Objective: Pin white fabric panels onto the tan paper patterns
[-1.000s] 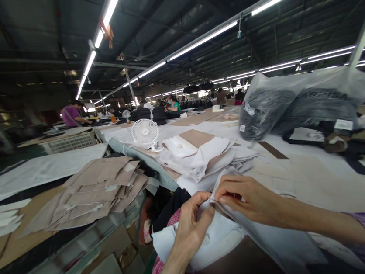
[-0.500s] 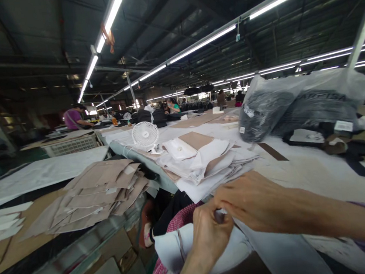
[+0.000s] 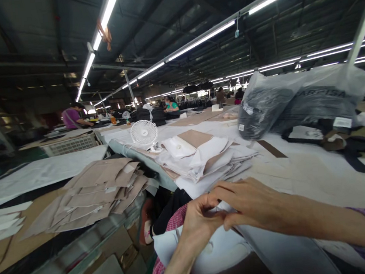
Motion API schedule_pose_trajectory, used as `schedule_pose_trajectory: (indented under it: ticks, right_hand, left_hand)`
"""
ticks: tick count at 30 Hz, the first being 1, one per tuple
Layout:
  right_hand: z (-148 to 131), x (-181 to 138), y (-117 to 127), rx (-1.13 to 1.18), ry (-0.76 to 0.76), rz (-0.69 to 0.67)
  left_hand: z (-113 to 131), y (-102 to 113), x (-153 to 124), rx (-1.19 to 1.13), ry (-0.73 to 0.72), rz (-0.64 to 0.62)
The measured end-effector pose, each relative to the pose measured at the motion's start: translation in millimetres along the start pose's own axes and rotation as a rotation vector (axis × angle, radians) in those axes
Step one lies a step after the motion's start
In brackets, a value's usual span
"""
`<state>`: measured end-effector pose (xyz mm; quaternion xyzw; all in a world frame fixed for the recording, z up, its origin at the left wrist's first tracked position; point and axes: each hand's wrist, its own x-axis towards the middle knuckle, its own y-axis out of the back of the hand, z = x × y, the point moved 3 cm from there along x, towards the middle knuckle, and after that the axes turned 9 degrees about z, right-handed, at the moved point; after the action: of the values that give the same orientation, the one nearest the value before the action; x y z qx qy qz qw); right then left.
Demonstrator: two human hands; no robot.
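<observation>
My left hand (image 3: pixel 197 225) is curled, its thumb and fingers pinching the edge of a white fabric piece (image 3: pixel 227 255) over my lap. My right hand (image 3: pixel 245 202) meets it from the right, fingers bent over the same edge and fingertips close to the left ones. A bit of white cloth shows between the hands; the exact grip underneath is hidden. The white piece has a dark brown part below it. Just beyond my hands, on the table, lies a loose stack of white and tan fabric pieces (image 3: pixel 204 156).
A white fan (image 3: pixel 144 134) is clipped at the table edge. At left, tan fabric pieces (image 3: pixel 99 192) lie piled on a lower surface. Clear plastic bags (image 3: pixel 306 101) of dark goods stand at right. A person in purple (image 3: pixel 72 118) works farther back.
My fingers have loosened from a tight pinch into a wider curl at the fabric edge. The right hand has tilted, its thumb now showing. The view has shifted slightly.
</observation>
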<state>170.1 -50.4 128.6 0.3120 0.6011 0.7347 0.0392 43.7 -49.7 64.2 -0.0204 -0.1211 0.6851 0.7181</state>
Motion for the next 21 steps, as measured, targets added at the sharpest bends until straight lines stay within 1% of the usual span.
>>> schedule_pose_trajectory:
  ticks: [2,4,5,7,9,11,14,18,21]
  right_hand:
    - [-1.2,1.2,1.2,-0.038,0.019,-0.014]
    - [-0.7,1.6,1.4,-0.052,0.033,-0.027]
    - [0.0,1.5,0.7,-0.042,0.042,-0.033]
    - [2.6,1.3,-1.6,-0.015,0.049,-0.036]
    - [5.7,2.1,-3.9,-0.002,0.026,-0.043]
    - [7.9,4.0,-5.3,0.008,-0.015,-0.06]
    - [7.7,7.0,-5.8,0.04,-0.04,-0.075]
    - [5.9,6.1,-7.6,0.068,0.01,-0.047]
    - [4.0,2.9,-10.1,0.011,0.082,0.009]
  left_hand:
    - [-0.4,2.7,0.3,-0.054,0.081,-0.045]
    - [0.3,9.0,1.1,-0.055,0.14,-0.088]
    - [1.1,12.4,1.3,-0.041,0.158,-0.136]
    - [4.0,19.3,0.6,-0.008,0.165,-0.246]
    - [7.8,25.4,-0.9,0.036,0.116,-0.295]
    - [10.9,28.6,-2.5,0.096,0.054,-0.264]
    - [12.9,26.4,-5.4,0.164,0.001,-0.186]
    - [13.1,22.2,-7.8,0.234,-0.055,-0.113]
    - [11.7,23.7,-9.3,0.329,-0.111,-0.068]
